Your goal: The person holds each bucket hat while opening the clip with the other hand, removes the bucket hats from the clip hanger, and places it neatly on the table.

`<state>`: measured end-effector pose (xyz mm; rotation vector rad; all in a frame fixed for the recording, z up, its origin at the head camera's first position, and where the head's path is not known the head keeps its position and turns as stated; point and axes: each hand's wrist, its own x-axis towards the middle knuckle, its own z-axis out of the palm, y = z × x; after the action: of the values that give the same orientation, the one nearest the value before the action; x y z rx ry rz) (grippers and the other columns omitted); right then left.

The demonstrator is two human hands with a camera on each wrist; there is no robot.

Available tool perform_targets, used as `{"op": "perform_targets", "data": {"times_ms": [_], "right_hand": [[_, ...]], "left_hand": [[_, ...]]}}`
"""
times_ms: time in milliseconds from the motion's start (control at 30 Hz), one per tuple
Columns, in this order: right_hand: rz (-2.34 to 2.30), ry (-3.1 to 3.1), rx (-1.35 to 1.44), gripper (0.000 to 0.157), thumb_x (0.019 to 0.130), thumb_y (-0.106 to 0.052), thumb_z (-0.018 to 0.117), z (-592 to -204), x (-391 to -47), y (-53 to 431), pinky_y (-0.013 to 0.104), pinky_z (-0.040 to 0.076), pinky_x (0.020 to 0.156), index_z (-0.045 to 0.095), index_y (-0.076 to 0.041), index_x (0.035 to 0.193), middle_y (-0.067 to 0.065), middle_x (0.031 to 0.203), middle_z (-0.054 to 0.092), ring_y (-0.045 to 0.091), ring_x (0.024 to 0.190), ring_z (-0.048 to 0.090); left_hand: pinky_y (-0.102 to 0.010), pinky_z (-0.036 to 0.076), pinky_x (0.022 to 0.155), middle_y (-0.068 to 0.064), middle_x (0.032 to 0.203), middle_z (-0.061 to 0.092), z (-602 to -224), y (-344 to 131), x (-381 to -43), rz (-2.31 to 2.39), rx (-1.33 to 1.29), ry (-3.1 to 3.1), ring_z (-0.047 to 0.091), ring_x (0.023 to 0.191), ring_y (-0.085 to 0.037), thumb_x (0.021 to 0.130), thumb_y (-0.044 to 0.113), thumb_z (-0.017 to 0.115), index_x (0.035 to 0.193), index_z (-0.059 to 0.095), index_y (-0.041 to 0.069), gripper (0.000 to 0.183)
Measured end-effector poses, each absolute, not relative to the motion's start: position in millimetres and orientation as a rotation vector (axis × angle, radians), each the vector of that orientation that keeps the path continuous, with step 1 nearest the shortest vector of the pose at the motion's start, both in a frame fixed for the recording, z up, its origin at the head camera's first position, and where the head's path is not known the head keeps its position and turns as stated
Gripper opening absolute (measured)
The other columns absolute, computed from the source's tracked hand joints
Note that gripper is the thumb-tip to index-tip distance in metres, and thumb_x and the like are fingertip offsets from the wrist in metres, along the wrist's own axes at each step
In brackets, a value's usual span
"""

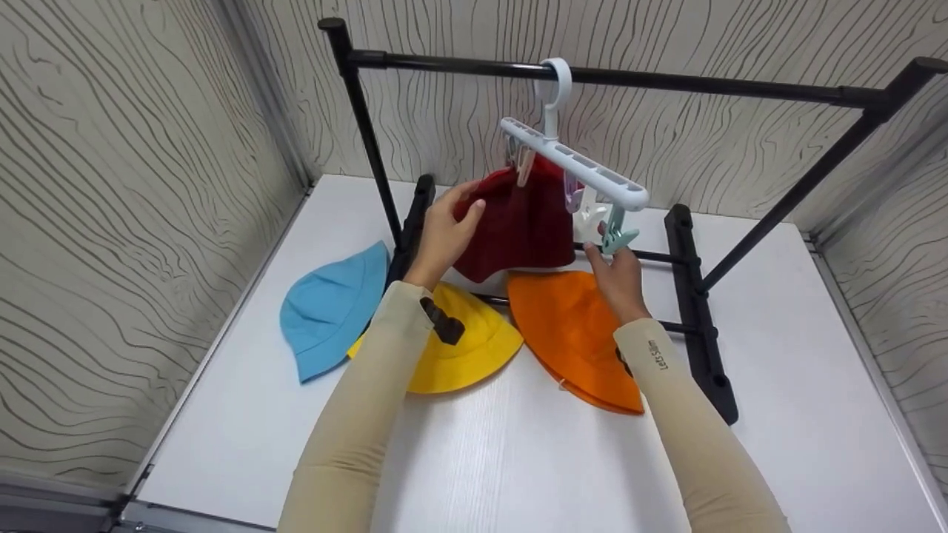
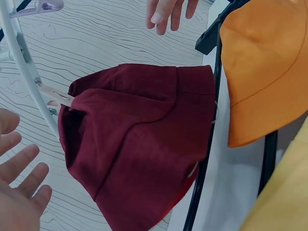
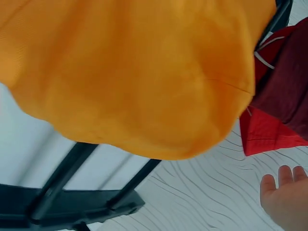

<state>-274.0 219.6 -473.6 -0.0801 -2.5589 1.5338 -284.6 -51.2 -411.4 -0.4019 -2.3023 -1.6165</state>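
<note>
Our left hand (image 1: 448, 229), fingers spread, is beside the dark red hat (image 1: 518, 226), which hangs from one white hanger (image 1: 589, 169) on one black rack (image 1: 703, 81); our right hand (image 1: 621, 280), fingers loose and gripping nothing, is by a green clip (image 1: 616, 235). Our sleeves (image 1: 344, 444) partly cover the yellow hat (image 1: 474, 348) and orange hat (image 1: 566, 318) — with the blue hat (image 1: 333, 303), four hats altogether. Only the left wrist view shows clearly — unlike the head view — our left hand apart from the fabric.

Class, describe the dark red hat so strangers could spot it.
On the black rack, a white hanger hooks over the top bar. The dark red hat is clipped to that hanger; the blue hat, yellow hat and orange hat lie lower, unclipped.
</note>
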Motion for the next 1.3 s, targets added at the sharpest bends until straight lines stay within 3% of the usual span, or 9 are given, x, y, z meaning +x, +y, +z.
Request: {"op": "perform_targets", "data": {"times_ms": [133, 433, 700, 833, 933, 1100, 1300], "right_hand": [[1.595, -2.558, -0.089, 0.062, 0.098, -0.038, 0.053, -465.4, -278.4, 212.9, 0.043, 0.025, 0.118, 0.034, -0.007, 0.149, 0.015, 0.151, 0.039, 0.028, 0.142, 0.034], [1.666, -2.455, 0.004, 0.05, 0.096, -0.037, 0.056, -456.9, -285.4, 205.3, 0.047, 0.02, 0.119, 0.051, -0.012, 0.138, 0.009, 0.146, 0.047, 0.023, 0.142, 0.032], [1.598, -2.565, 0.005, 0.057, 0.097, -0.042, 0.053, -451.3, -292.5, 200.7, 0.047, 0.023, 0.118, 0.042, -0.008, 0.142, 0.012, 0.149, 0.04, 0.026, 0.14, 0.034], [1.599, -2.553, 0.036, 0.054, 0.098, -0.036, 0.052, -444.2, -298.1, 194.2, 0.044, 0.043, 0.102, 0.041, -0.007, 0.142, 0.018, 0.135, 0.05, 0.031, 0.119, 0.052], [1.595, -2.518, 0.062, 0.048, 0.098, -0.027, 0.054, -438.6, -304.4, 188.2, 0.042, 0.047, 0.092, 0.044, -0.002, 0.139, 0.022, 0.124, 0.055, 0.035, 0.105, 0.056], [1.517, -2.551, 0.039, 0.055, 0.097, -0.024, 0.056, -430.2, -309.0, 182.7, 0.04, 0.032, 0.114, 0.039, 0.003, 0.142, 0.023, 0.142, 0.047, 0.032, 0.134, 0.043], [1.447, -2.595, 0.023, 0.069, 0.097, -0.032, 0.057, -424.0, -309.0, 181.7, 0.041, 0.024, 0.119, 0.026, -0.002, 0.15, 0.019, 0.152, 0.035, 0.03, 0.143, 0.031]], "left_hand": [[-0.034, 0.043, 0.105, -0.016, 0.131, 0.059, -403.9, -45.7, -290.0, -1.579, -0.397, -2.334, 0.054, 0.123, -0.027, 0.098, 0.017, 0.055, 0.134, 0.054, 0.003, 0.039], [-0.031, 0.042, 0.106, -0.013, 0.133, 0.058, -395.4, -32.3, -302.2, -1.494, -0.409, -2.387, 0.054, 0.124, -0.024, 0.098, 0.017, 0.054, 0.134, 0.054, 0.004, 0.039], [-0.032, 0.041, 0.107, -0.014, 0.134, 0.058, -391.8, -25.1, -310.5, -1.474, -0.409, -2.42, 0.053, 0.126, -0.025, 0.098, 0.017, 0.054, 0.134, 0.054, 0.003, 0.039], [-0.031, 0.042, 0.106, -0.013, 0.134, 0.058, -389.0, -21.4, -314.1, -1.463, -0.444, -2.423, 0.054, 0.125, -0.025, 0.099, 0.017, 0.053, 0.134, 0.054, 0.003, 0.038], [-0.029, 0.041, 0.106, -0.012, 0.134, 0.058, -386.8, -18.7, -317.5, -1.451, -0.446, -2.436, 0.054, 0.126, -0.022, 0.099, 0.017, 0.053, 0.135, 0.053, 0.003, 0.038], [-0.03, 0.041, 0.107, -0.012, 0.134, 0.058, -383.4, -14.7, -322.6, -1.451, -0.424, -2.462, 0.053, 0.126, -0.022, 0.099, 0.017, 0.054, 0.136, 0.052, 0.003, 0.04], [-0.03, 0.04, 0.108, -0.012, 0.136, 0.057, -379.4, -9.0, -329.4, -1.44, -0.399, -2.508, 0.051, 0.128, -0.021, 0.099, 0.019, 0.053, 0.137, 0.051, 0.004, 0.041]]}}
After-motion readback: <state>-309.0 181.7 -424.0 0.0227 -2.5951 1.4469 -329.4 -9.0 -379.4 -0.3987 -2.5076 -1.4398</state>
